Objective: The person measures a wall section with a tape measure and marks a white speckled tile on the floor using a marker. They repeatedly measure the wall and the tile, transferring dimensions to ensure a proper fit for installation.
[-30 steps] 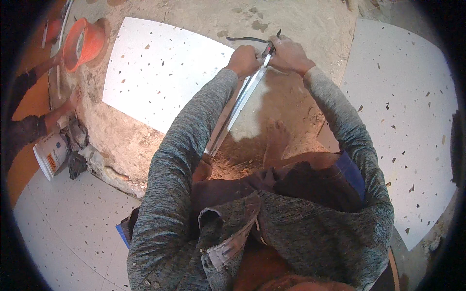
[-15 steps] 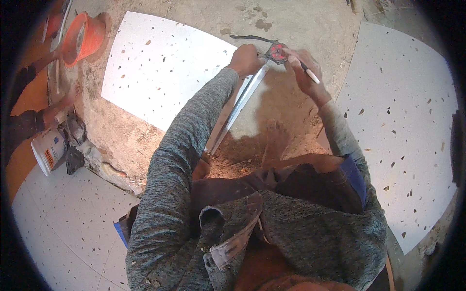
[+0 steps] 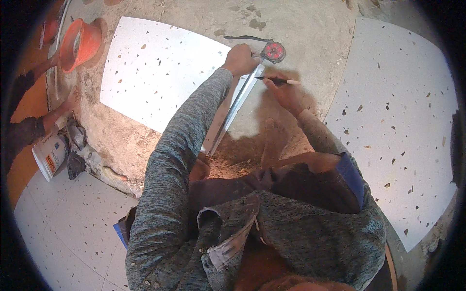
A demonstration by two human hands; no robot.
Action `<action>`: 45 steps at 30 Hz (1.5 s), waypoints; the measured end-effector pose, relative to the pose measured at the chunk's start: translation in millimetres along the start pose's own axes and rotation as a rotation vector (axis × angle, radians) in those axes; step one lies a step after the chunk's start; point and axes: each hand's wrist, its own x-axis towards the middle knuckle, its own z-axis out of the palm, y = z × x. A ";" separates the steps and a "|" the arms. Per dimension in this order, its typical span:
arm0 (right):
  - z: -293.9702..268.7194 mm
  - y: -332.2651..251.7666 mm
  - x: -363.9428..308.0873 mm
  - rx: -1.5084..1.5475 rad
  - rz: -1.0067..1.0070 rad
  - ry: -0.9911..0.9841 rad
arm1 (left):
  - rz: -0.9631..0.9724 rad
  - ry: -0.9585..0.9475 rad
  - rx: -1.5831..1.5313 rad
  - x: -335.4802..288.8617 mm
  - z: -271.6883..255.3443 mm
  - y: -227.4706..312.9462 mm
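A tape measure (image 3: pixel 273 52), round with a red and black case, lies past the far end of a narrow pale strip. Its blade (image 3: pixel 236 104) is drawn out along the strip toward my feet, and a black strap trails from the case. Beside the case, my left hand (image 3: pixel 240 59) is closed, its thumb pressing at the blade's upper end; the fingers underneath are hidden. My right hand (image 3: pixel 285 93) grips a marker (image 3: pixel 284 81) with a black tip and a white rear end. That tip points left, at or just above the blade's right edge; contact is unclear.
Large white speckled tiles lie left (image 3: pixel 150 72) and right (image 3: pixel 388 121) on the rough floor. At far left are an orange bucket (image 3: pixel 80 46), a white tub (image 3: pixel 50 157) and another person's arms (image 3: pixel 53 114). My bare foot (image 3: pixel 274 138) is beside the blade.
My right hand has moved down and left, away from the tape case, and its marker has swung from pointing up to pointing left at the blade. My left hand stays almost in place.
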 end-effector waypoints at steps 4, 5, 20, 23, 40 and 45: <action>4.6 -2.3 7.6 -0.035 -0.020 0.046 | 0.053 0.111 0.000 1.6 9.8 -11.4; 4.2 -2.4 8.4 -0.034 -0.042 0.049 | 0.067 0.111 -0.008 1.9 9.7 -12.1; 8.2 23.7 12.0 -0.123 -0.051 0.069 | 0.027 0.067 -0.050 -1.6 3.2 -2.1; 8.3 14.4 10.8 -0.077 -0.023 0.050 | 0.053 0.106 -0.048 -1.3 5.9 -5.9; 8.3 2.5 9.4 -0.185 -0.040 0.050 | 0.001 0.052 -0.050 -4.4 -0.9 1.7; 10.4 2.4 10.1 -0.250 -0.040 0.079 | 0.028 0.067 -0.045 -3.5 1.0 -0.5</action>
